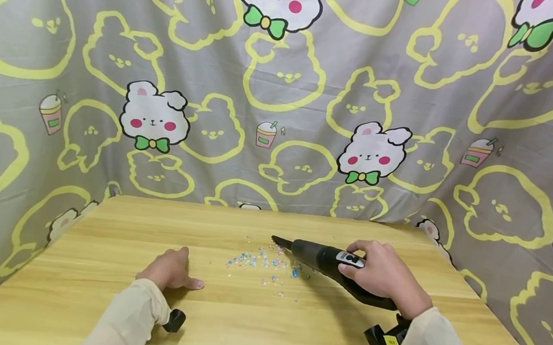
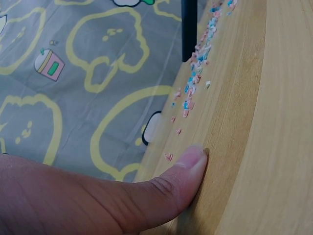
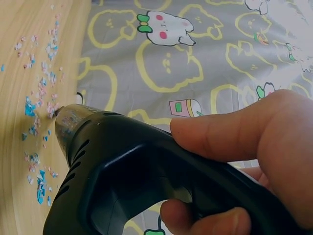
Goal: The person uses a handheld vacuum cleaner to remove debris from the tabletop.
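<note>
My right hand [image 1: 385, 273] grips a black handheld vacuum cleaner [image 1: 317, 256] by its handle, the thumb beside the grey switch panel. Its narrow nozzle [image 1: 282, 242] slants down to the left, the tip at the far side of scattered pink, blue and white scraps [image 1: 254, 260]. Bits show inside the clear dust cup [image 3: 71, 122] in the right wrist view. Left of the scraps, my left hand [image 1: 170, 269] rests on the tabletop with its thumb [image 2: 182, 172] stretched toward them; its other fingers are partly hidden.
The wooden table [image 1: 222, 325] spreads under both hands. A grey curtain [image 1: 215, 78] printed with yellow outlines and white cartoon heads hangs behind and along both sides. Black wrist cameras [image 1: 175, 321] sit below the sleeves.
</note>
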`<control>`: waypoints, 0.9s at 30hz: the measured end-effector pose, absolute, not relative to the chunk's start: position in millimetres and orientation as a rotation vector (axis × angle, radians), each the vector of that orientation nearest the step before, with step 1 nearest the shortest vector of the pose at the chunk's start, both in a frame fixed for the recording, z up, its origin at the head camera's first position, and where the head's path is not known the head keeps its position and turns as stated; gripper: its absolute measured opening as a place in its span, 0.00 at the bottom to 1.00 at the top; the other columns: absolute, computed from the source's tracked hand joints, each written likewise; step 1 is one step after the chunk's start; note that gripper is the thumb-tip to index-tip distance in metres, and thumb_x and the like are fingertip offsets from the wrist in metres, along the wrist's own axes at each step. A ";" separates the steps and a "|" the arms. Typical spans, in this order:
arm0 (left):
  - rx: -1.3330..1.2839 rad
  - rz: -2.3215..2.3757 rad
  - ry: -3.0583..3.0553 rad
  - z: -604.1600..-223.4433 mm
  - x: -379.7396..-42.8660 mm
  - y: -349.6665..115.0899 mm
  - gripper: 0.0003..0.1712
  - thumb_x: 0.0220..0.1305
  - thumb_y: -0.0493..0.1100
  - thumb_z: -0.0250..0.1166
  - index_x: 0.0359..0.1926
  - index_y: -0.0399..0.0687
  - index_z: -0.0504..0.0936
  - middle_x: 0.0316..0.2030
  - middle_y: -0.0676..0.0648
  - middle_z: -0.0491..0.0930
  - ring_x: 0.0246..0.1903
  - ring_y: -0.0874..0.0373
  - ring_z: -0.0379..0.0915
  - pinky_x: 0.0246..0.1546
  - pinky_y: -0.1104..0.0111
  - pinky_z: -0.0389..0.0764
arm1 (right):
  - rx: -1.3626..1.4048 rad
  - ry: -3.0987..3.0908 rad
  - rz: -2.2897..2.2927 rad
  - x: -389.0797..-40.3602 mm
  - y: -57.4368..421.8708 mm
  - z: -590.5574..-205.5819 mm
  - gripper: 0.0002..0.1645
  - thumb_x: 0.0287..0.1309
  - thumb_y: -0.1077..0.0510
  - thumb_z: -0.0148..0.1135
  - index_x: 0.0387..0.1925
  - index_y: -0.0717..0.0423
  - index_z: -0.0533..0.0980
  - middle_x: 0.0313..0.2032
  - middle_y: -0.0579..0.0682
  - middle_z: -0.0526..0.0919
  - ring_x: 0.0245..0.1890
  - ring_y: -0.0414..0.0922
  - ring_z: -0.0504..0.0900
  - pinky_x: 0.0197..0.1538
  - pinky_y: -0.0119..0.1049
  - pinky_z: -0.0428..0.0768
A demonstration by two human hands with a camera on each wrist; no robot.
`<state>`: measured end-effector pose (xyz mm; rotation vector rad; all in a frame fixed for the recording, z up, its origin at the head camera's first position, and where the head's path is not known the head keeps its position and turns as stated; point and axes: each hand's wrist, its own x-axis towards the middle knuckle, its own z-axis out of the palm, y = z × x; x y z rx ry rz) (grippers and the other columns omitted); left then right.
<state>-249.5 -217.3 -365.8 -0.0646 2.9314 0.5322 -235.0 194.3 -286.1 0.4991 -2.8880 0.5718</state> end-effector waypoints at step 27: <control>-0.103 0.536 2.922 -365.9 -250.5 -217.3 0.62 0.40 0.64 0.76 0.64 0.26 0.61 0.57 0.23 0.67 0.56 0.26 0.65 0.41 0.21 0.59 | 0.506 -2.903 0.658 -237.5 197.7 -266.5 0.25 0.56 0.48 0.68 0.49 0.60 0.79 0.34 0.52 0.81 0.24 0.42 0.76 0.31 0.40 0.75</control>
